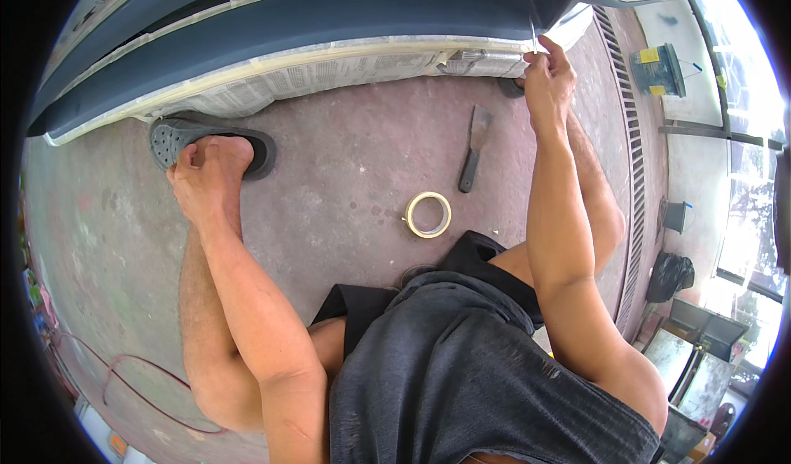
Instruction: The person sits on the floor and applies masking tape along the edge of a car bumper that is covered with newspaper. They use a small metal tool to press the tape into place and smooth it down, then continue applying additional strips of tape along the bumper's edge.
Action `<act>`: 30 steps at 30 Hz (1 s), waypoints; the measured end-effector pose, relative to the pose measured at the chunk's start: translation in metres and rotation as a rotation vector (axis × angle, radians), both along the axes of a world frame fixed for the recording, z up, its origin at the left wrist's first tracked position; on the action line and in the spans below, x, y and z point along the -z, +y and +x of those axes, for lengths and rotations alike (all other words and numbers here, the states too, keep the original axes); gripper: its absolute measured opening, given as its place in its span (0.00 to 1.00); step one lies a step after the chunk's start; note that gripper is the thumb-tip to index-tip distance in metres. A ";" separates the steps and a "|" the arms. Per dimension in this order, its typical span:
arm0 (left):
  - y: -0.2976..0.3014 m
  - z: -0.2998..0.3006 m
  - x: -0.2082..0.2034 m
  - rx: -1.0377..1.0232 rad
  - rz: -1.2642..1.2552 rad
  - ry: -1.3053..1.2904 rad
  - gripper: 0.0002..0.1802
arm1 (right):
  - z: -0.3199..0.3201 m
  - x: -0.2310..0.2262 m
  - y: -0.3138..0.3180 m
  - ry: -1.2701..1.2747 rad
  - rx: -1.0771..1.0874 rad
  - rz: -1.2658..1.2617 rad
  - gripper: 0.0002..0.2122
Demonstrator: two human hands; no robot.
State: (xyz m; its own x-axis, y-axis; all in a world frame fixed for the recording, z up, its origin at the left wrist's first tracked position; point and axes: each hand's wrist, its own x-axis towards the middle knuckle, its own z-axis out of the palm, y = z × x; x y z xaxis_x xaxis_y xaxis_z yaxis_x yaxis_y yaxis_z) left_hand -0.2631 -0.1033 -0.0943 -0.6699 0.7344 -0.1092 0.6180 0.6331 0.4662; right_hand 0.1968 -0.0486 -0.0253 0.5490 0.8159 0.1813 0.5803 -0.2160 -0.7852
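A long blue-grey painted panel (329, 19), probably a vehicle's lower body, runs across the top, with masking tape and newspaper (329, 81) along its lower edge. My right hand (549, 85) is raised at the panel's right end. Its thumb and fingers pinch a thin pale strip (533, 35) that stands up against the panel; what the strip is I cannot make out. My left hand (202, 184) rests on my left foot, fingers loosely bent and apart, holding nothing. That foot is in a grey clog (169, 141).
On the concrete floor between my legs lie a roll of masking tape (428, 214) and a putty knife (475, 149) with a black handle. A floor drain grate (628, 126) runs along the right, beside buckets (657, 70). A reddish hose (107, 373) curls at lower left.
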 end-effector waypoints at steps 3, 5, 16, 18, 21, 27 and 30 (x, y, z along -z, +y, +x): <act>-0.001 -0.006 0.007 0.018 0.017 0.018 0.29 | -0.004 -0.009 0.000 0.610 -0.049 0.076 0.13; -0.001 -0.009 0.011 0.016 0.013 0.039 0.29 | -0.005 -0.014 0.004 0.795 -0.095 0.115 0.11; -0.001 -0.011 0.012 0.030 0.000 0.041 0.30 | 0.015 0.004 0.036 0.671 -0.051 0.133 0.13; -0.001 -0.011 0.013 0.030 0.001 0.045 0.30 | 0.017 0.006 0.039 0.647 -0.043 0.125 0.12; 0.001 -0.007 0.007 0.021 -0.020 0.023 0.29 | 0.020 0.007 0.041 0.634 -0.031 0.133 0.12; 0.002 -0.007 0.004 0.021 -0.036 0.026 0.30 | 0.016 0.004 0.042 0.636 -0.020 0.148 0.12; 0.002 -0.004 0.004 0.019 -0.032 0.026 0.30 | 0.022 0.008 0.045 0.640 -0.035 0.153 0.12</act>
State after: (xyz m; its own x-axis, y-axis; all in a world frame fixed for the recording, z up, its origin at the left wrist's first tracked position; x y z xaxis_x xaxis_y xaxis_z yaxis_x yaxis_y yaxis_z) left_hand -0.2674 -0.1016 -0.0978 -0.6588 0.7434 -0.1157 0.6419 0.6356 0.4290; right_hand 0.2188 -0.0034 -0.0331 0.5603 0.8263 -0.0569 -0.0064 -0.0643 -0.9979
